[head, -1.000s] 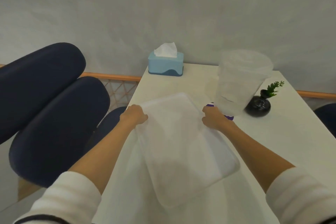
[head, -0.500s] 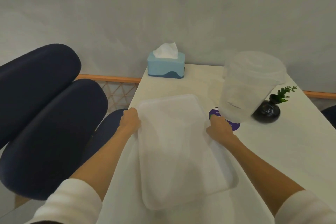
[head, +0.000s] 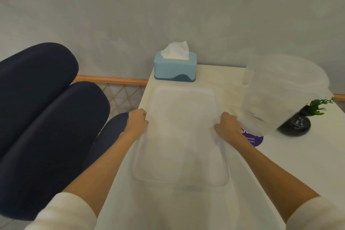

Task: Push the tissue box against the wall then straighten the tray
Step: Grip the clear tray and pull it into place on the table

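**A:** so which step was that? The tissue box (head: 175,67) sat at the top middle of the frame, at the far end of the table (head: 280,164), and its back looked like it was right against the wall (head: 168,5). Couldn't actually see if it touched, though.

**B:** I'd call the box part done. This was the tray step. The see-through tray (head: 180,136) lay in the middle of the frame with its short end just below the box. Left hand (head: 137,123) was curled over the tray's left edge, right hand (head: 226,125) curled over the right edge, fingers closed on the rim both sides.

**A:** did it look straight to you?

**B:** pretty much. The long sides ran roughly in line with the table's left edge. My guess is all it needed was a tiny nudge if anything, then let go. I'd watch that big clear jug (head: 285,95) on the right of the frame, it stood just beside the right hand, so no swinging the elbow out.

**A:** any writing anywhere?

**B:** only on the purple round sticker (head: 253,139) under the jug, right of the right hand. White letters, upside down to the camera, too blurry for me to read. No brand visible on the box. The little plant in the dark vase (head: 296,123) had nothing on it either.
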Tool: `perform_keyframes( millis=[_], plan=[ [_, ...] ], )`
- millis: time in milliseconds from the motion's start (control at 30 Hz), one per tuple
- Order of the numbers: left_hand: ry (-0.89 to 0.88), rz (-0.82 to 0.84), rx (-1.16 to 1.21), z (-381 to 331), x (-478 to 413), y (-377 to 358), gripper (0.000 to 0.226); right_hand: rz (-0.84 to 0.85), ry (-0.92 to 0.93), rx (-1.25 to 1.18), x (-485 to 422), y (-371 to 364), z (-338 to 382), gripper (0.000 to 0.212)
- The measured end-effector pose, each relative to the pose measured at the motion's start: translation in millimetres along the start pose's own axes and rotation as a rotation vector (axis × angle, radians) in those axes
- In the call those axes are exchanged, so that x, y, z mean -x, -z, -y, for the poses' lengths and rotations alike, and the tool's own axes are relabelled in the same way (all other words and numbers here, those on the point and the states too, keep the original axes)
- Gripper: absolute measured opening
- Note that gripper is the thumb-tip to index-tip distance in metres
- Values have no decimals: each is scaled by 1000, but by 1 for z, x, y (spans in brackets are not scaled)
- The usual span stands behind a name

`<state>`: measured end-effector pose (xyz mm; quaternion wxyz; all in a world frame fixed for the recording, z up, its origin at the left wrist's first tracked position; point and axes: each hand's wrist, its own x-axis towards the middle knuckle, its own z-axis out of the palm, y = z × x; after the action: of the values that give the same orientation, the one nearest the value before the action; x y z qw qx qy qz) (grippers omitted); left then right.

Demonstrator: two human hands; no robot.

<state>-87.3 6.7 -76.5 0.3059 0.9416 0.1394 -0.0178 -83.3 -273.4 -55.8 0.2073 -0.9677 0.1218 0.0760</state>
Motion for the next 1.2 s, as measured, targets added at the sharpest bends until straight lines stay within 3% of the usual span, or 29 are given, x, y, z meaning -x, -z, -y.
perform_keyframes(
  millis=[100,433,533,700,833,900,1000,1200],
  plan=[
    [0,-8,-4,1,-12,4,19,16,-11,-2,-7,-2,9,27],
    [36,-21,43,3,-29,15,23,78,-20,-16,-18,-4,27,29],
    [35,-12,28,5,-29,15,10,85,-19,-9,-16,-4,28,30],
    [38,-6,13,8,-28,16,12,113,-20,-1,-13,-5,29,31],
    [39,-32,-3,13,-28,15,53,135,-19,-1,-12,-3,30,31],
    [43,-36,-7,13,-27,14,46,140,-22,0,-12,-2,30,31],
    [35,-17,-34,10,-25,15,12,148,-9,3,-12,0,29,33],
    [8,31,-105,0,-20,21,31,142,29,16,-8,10,26,32]
  ],
)
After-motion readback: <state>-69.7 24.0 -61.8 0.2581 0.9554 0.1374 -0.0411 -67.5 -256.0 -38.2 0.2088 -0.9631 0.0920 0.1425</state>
